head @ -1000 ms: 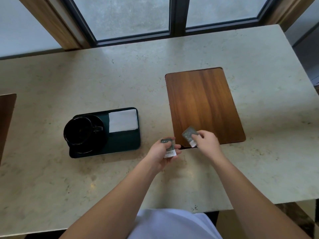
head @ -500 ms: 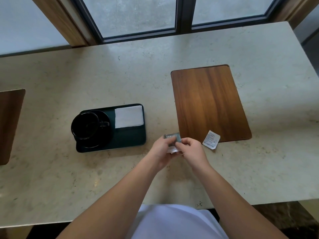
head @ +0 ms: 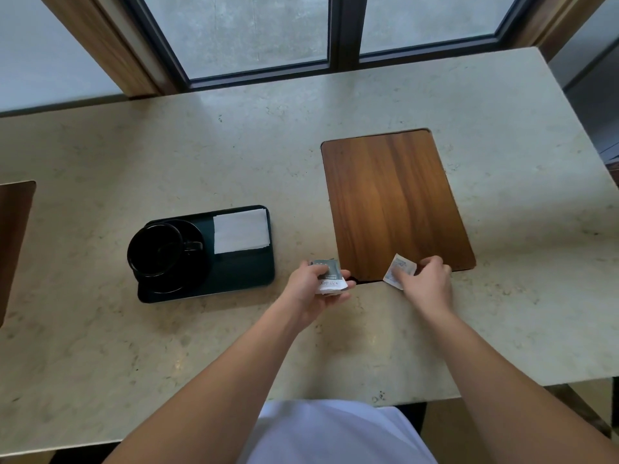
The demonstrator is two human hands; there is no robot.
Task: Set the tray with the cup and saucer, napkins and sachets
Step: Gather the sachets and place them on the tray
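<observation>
- Gathering sachets: a small stack is gripped in the left hand; another sachet is pinched by the right hand.
- Next, they are probably to be laid on the tray, left of both hands, beside the napkins.

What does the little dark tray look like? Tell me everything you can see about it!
The tray is a dark, blackish-green rectangle with rounded corners and a low raised rim; its finish looks smooth and matte. It lies flat on the pale stone table, to the left of both hands, which do not touch it. On its left end sits a black saucer with a black cup on it, the handle pointing right. A folded white napkin fills the far right corner. The near right part is bare, with no sachets yet.
</observation>
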